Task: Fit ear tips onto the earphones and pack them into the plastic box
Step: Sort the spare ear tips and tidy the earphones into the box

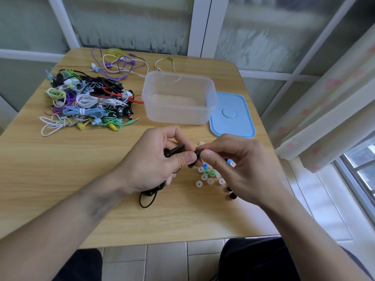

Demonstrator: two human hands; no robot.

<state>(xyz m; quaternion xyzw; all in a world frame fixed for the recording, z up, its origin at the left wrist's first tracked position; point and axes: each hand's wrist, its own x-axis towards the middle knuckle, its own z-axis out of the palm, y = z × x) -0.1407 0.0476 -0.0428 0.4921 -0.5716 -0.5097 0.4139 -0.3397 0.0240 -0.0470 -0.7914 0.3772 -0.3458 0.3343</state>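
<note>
My left hand [156, 159] grips a black earphone [177, 150]; its black cable [149, 196] hangs below the palm and loops on the table. My right hand [241, 167] pinches a black ear tip [197, 153] against the earphone's end, thumb and forefinger closed on it. Loose ear tips [207, 175], white, green, blue and black, lie scattered under and beside my right hand. The clear plastic box [178, 98] stands open and looks bare inside, just beyond my hands.
A tangled pile of coloured earphones [87, 102] covers the table's left part, with purple and white ones [119, 63] behind it. The box's blue lid [233, 116] lies flat to its right. The wooden table [60, 169] ends near a curtain [324, 110].
</note>
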